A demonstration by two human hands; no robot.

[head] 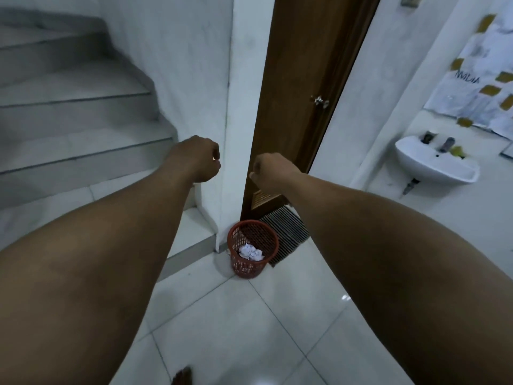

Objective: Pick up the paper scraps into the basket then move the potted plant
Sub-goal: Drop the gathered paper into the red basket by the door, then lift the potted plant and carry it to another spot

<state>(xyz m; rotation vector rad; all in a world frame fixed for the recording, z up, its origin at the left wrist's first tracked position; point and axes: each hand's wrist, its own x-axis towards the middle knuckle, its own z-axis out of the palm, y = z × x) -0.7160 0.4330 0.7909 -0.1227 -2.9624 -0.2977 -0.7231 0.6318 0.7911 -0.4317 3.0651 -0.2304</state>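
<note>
**Scraps binned, plant next**

Crumpled paper scraps (251, 252) sit in the red basket (270, 240) by the door (302, 79). Left hand (198, 159) and right hand (273, 170) are loosely curled, holding nothing. No potted plant in view: locate it first, then lift with both hands under the pot.

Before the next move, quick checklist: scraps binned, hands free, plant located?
1. Paper scraps in the red basket: ok, crumpled white paper lies at its bottom.
2. Loose scraps left on the floor tiles: ok, none on the visible tiles; outside the frame cannot tell.
3. Left hand free: cannot tell, fingers curled, nothing seen in it.
4. Right hand free: cannot tell, fingers curled, nothing seen in it.
5. Potted plant located: not ok, it is not in view.
6. Basket upright and stable: ok, it stands on the floor by the door and wall corner.
</note>
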